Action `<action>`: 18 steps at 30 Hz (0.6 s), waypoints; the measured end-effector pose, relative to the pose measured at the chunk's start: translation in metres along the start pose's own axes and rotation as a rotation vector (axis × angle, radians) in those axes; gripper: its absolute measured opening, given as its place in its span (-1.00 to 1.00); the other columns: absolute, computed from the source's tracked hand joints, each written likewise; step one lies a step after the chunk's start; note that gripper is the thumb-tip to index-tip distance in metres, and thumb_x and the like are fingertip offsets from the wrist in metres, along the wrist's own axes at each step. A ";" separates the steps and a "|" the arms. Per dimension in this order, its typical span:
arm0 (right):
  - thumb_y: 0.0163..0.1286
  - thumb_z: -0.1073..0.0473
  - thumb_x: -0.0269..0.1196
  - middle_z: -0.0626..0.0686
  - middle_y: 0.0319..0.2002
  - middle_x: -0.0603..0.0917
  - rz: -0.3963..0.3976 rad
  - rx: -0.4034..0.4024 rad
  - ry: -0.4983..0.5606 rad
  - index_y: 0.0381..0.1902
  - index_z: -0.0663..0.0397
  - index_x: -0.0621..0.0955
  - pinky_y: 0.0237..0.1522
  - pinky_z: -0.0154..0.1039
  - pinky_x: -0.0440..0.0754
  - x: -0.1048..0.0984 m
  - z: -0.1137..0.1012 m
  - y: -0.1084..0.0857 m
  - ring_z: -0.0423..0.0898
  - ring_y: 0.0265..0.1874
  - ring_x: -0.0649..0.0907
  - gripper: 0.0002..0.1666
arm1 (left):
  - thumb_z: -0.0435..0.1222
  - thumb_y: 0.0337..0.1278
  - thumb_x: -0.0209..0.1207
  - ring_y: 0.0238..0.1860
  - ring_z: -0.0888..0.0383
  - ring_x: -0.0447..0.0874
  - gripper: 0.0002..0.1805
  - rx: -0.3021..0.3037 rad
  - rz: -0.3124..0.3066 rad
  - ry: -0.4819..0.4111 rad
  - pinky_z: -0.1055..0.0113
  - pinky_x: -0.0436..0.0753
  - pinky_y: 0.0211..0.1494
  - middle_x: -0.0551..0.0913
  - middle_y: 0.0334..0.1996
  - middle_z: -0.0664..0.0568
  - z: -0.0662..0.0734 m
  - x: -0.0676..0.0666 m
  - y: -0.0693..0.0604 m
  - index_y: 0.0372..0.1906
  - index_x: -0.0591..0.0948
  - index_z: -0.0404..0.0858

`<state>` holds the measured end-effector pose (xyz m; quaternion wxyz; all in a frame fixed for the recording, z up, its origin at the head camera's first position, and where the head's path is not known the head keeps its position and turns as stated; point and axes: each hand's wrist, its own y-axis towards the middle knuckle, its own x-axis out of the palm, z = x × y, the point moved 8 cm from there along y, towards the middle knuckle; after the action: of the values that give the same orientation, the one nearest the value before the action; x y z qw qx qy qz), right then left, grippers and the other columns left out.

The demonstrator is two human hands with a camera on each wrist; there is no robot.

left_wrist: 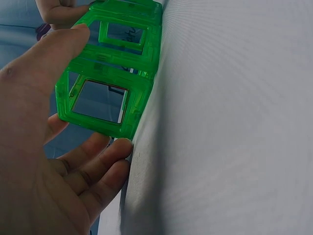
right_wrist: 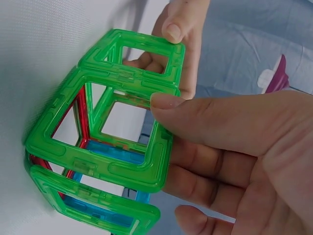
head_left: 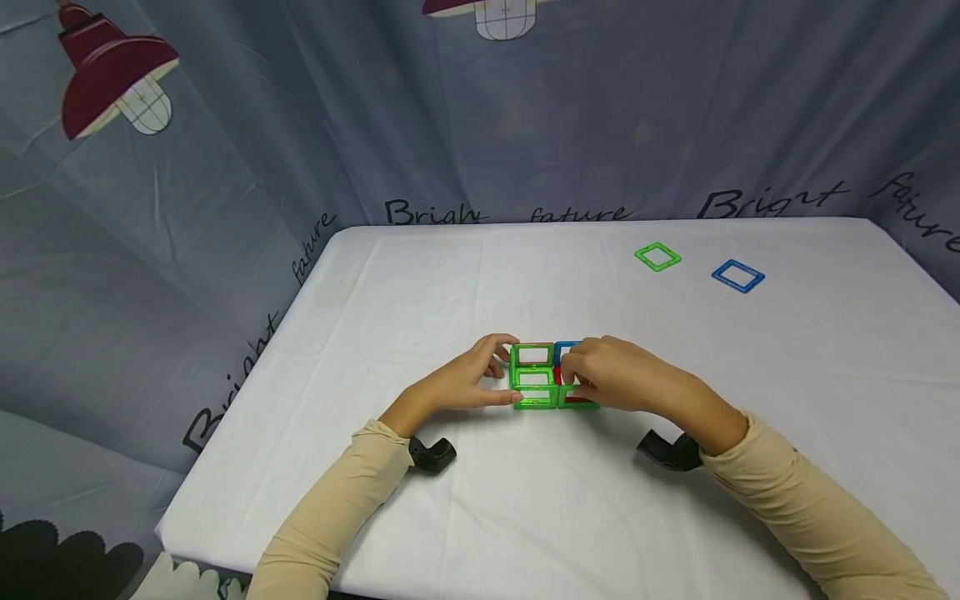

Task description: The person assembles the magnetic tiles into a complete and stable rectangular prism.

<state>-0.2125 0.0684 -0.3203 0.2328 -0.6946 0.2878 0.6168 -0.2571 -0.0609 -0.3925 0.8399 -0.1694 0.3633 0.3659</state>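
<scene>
A boxy structure of see-through magnetic tiles (head_left: 535,367) stands on the white table, mostly green frames with red and blue ones among them. My left hand (head_left: 476,375) holds its left end, thumb on the front green frame (left_wrist: 102,67) and fingers round the side and back. At the other end, my right hand (head_left: 622,375) pinches the upper edge of a green square tile (right_wrist: 88,165), thumb in front and fingers behind. Inside, a red tile (right_wrist: 83,117) and a blue tile (right_wrist: 115,151) show. Another green tile (right_wrist: 124,208) forms the right side, leaning slightly out from the front tile's edge.
Toward the back right of the table (head_left: 450,275) lie a loose green square tile (head_left: 647,262) and a loose blue square tile (head_left: 728,284). A black device (head_left: 433,457) is on the left wrist, another black device (head_left: 671,452) on the right. A printed curtain (head_left: 600,108) hangs behind.
</scene>
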 end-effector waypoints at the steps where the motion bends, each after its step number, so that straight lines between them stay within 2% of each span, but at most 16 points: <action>1: 0.02 0.26 0.39 -0.09 -0.53 0.56 -0.001 0.001 -0.002 -0.46 0.04 0.60 -0.32 -0.26 0.50 0.000 0.000 0.000 -0.26 -0.55 0.42 -0.86 | -0.04 -0.01 0.26 -0.06 0.22 0.48 -0.17 0.002 0.000 0.000 0.38 0.49 0.07 0.35 0.05 -0.01 0.000 0.000 0.000 0.31 0.07 -0.08; 10: 0.03 0.25 0.38 -0.10 -0.54 0.54 -0.013 0.014 0.000 -0.47 0.04 0.58 -0.32 -0.26 0.48 0.002 0.001 0.001 -0.24 -0.54 0.41 -0.85 | -0.03 0.01 0.24 -0.06 0.21 0.47 -0.17 0.001 -0.003 0.007 0.39 0.48 0.08 0.35 0.06 -0.02 0.000 0.000 0.000 0.31 0.06 -0.09; 18: 0.04 0.24 0.38 -0.10 -0.53 0.52 -0.030 0.013 0.034 -0.45 0.03 0.58 -0.41 -0.35 0.45 0.002 0.004 0.000 -0.24 -0.52 0.42 -0.85 | -0.03 0.00 0.24 -0.05 0.21 0.48 -0.18 -0.009 -0.010 0.003 0.38 0.48 0.08 0.36 0.06 -0.02 0.002 0.000 -0.001 0.31 0.07 -0.09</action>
<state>-0.2150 0.0707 -0.3230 0.2415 -0.7077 0.2850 0.5997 -0.2561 -0.0606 -0.3911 0.8403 -0.1755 0.3621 0.3632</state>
